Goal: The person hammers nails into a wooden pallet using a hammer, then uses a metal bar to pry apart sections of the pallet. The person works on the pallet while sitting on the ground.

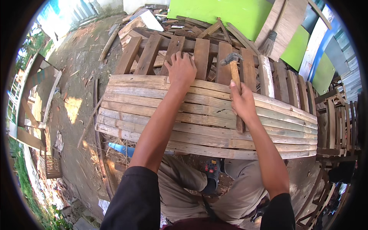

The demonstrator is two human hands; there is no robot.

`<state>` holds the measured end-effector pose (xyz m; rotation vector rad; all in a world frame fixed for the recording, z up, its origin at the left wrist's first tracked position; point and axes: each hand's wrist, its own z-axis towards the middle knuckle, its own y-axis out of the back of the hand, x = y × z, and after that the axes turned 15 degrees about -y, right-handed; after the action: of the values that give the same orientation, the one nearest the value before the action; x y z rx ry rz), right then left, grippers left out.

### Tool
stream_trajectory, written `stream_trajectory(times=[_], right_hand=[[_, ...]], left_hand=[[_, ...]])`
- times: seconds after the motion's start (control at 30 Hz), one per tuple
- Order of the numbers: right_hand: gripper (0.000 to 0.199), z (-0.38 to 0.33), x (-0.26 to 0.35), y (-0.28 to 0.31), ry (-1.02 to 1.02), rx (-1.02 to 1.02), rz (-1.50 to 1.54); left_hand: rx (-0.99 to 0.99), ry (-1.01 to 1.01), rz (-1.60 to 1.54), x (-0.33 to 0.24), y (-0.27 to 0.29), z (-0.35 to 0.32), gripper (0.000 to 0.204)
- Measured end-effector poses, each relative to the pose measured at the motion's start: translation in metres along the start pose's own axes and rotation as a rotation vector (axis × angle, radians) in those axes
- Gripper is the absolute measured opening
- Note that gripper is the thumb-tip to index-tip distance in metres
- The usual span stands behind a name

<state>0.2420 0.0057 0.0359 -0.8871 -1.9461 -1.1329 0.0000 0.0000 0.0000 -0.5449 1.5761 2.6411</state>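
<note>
My right hand [243,101] is wrapped round the wooden handle of a claw hammer [235,72]. The hammer's dark metal head points away from me, over the wooden slats, and the handle's butt end is above the bamboo strips. My left hand [181,69] lies palm down, fingers bent and slightly apart, across a brown wooden slat [175,45] and the far edge of the bamboo. Its fingertips rest on the slat; anything under the palm is hidden. Several split bamboo strips [207,132] lie side by side across the near part of the slatted wooden frame.
Scrap wood [134,28] is heaped beyond the frame. A bright green panel [218,17] and a broom [268,43] leaning on a board stand behind. More slatted wooden pieces [337,122] are at the right. Below the bamboo are my legs and a dark clog [212,172].
</note>
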Motion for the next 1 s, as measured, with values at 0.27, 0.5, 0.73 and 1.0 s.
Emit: stream_trajectory(times=[0.27, 0.5, 0.73, 1.0], right_hand=[[0.036, 0.003, -0.005, 0.01, -0.127, 0.061, 0.356], [0.031, -0.093, 0.027, 0.087, 0.297, -0.27, 0.527], [0.038, -0.286, -0.132, 0.142, 0.234, -0.61, 0.756], [0.035, -0.445, -0.51, 0.109, -0.802, -1.204, -0.011]], left_hand=[[-0.08, -0.155, -0.056, -0.009, 0.006, -0.004, 0.037], [0.119, -0.309, -0.053, -0.042, 0.007, -0.053, 0.061], [0.275, -0.275, -1.252, -0.244, 0.105, -0.199, 0.04], [0.715, -0.796, -1.401, -0.384, 0.115, -0.331, 0.026]])
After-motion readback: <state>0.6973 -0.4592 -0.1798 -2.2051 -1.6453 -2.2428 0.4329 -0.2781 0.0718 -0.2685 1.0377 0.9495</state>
